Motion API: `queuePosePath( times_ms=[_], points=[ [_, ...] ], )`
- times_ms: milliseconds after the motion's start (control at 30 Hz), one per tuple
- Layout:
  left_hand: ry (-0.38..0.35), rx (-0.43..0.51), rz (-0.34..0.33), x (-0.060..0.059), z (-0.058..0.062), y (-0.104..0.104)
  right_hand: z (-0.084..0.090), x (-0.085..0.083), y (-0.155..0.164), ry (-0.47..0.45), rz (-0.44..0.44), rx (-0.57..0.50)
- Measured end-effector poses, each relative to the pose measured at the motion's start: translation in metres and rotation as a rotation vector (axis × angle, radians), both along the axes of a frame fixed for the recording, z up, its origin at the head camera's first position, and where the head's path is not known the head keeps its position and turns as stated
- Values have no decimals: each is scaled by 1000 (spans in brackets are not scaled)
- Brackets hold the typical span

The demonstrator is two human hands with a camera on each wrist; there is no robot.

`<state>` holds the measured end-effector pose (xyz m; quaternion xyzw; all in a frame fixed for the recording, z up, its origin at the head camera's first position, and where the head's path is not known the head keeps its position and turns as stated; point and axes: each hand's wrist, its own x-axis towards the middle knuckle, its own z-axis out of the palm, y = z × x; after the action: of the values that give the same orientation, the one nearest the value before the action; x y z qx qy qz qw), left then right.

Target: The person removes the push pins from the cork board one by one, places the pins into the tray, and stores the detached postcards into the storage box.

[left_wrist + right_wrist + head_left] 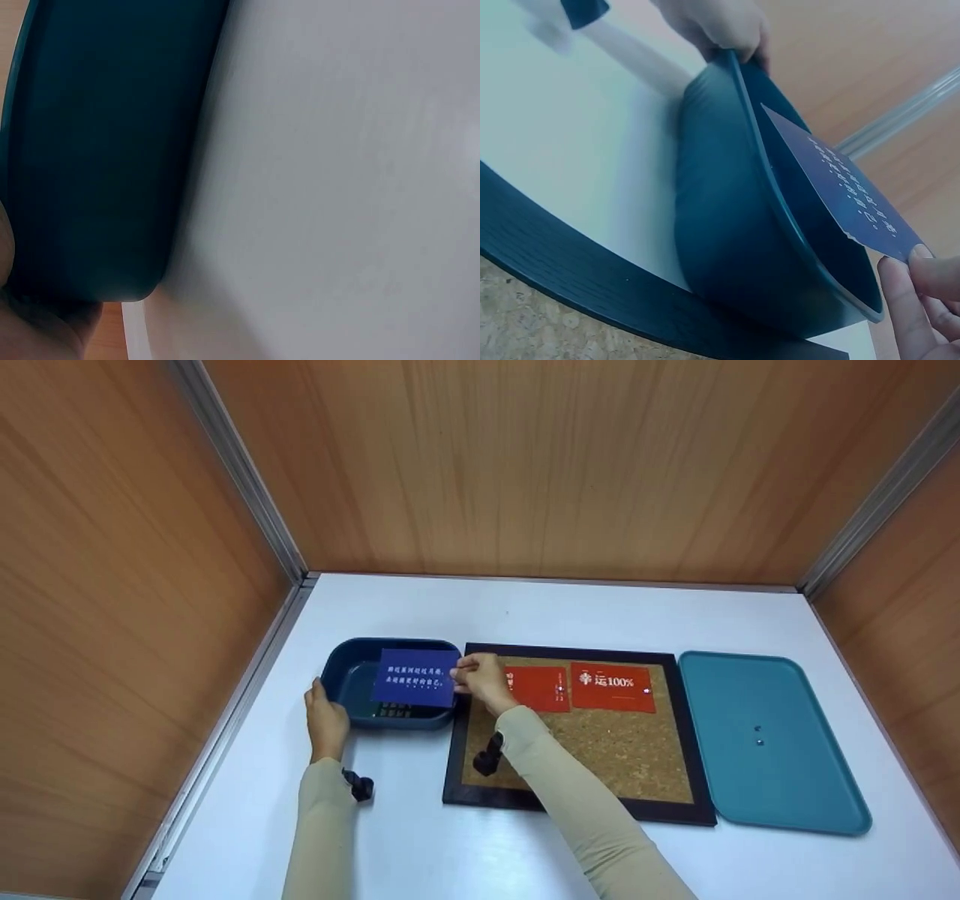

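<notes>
My right hand (pixel 482 681) pinches the right edge of a purple card (pixel 414 678) with white writing, between thumb and fingers. The card is over the opening of a dark teal plastic basin (pixel 401 723), tilted in the right wrist view. My left hand (pixel 327 721) holds the basin's left end, and in the right wrist view the left hand (pixel 727 26) grips its rim. Small printed items (pixel 394 710) show inside the basin below the card. Two red cards lie on a cork board (pixel 600 757): one (pixel 551 697) partly hidden by my right hand, the other (pixel 613 688) farther right.
The board's dark frame (pixel 577 650) stands close beside the basin. At the right lies a flat teal tray (pixel 780 780) with two small shiny pieces (pixel 759 742). Wood-grain panels (pixel 555 472) surround the white table (pixel 405 840) at the back and sides.
</notes>
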<state>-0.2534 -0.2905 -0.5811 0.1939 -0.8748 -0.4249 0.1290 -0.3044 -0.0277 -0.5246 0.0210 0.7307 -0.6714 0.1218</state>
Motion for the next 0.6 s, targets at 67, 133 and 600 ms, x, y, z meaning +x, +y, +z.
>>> queuePosePath(
  times_ms=[67, 133, 600],
  points=[
    [-2, 1, 1, 0, 0, 0, -1, 0, -1, 3, 1, 0],
    [-8, -10, -2, 0, 1, -1, -2, 1, -2, 2, 2, 2],
    [-23, -8, 3, 1, 2, 0, -8, 4, -12, 31, 7, 56]
  ],
)
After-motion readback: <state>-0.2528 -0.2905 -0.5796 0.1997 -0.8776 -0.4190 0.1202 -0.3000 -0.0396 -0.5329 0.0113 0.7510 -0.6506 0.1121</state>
